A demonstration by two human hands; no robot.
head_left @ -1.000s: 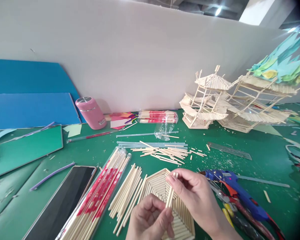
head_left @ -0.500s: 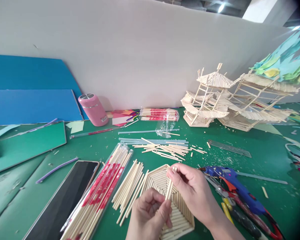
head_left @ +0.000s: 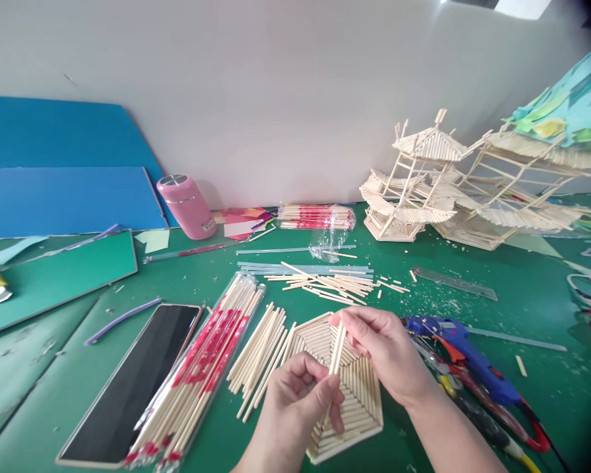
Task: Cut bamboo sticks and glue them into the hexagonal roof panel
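Note:
My left hand [head_left: 295,401] and my right hand [head_left: 381,351] together pinch a short bundle of pale wooden sticks [head_left: 337,349], held upright above the table; the left hand grips its lower end, the right its top. Under the hands lies a flat hexagonal panel of glued sticks [head_left: 357,404] on the green mat [head_left: 497,315]. Loose long sticks [head_left: 261,355] lie just left of the panel, beside a clear pack of red-printed chopsticks [head_left: 204,364].
A blue glue gun [head_left: 465,358] lies to the right of my hands, a black phone [head_left: 128,378] to the left. Farther back are scattered cut sticks [head_left: 325,284], a pink flask [head_left: 187,207], a second chopstick pack [head_left: 315,217] and stick pavilion models [head_left: 423,184].
The view has tilted down a little, so everything sits higher in the picture. My right fingers have slid along the top of the stick bundle; both hands keep hold of it.

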